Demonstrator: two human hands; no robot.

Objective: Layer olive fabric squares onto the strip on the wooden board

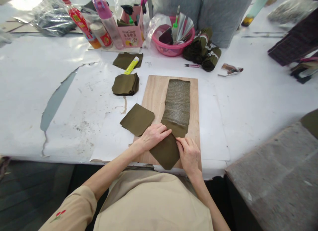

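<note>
On a wooden board lies a column of overlapping olive fabric pieces, their exposed strips whitish and streaked. A single olive fabric piece with a pointed lower end sits at the near end of the board. My left hand rests on its upper left edge, fingers pressed together on the cloth. With thumb and fingertips, my right hand pinches its right edge. Another stack of fabric pieces lies beside my left hand, partly over the board's left edge.
Further back are two more fabric stacks, a yellow glue stick, a pink basket of tools, dark green yarn bundles, small thread snips and bottles. A grey-covered surface stands at the right. White paper covering the table is torn at left.
</note>
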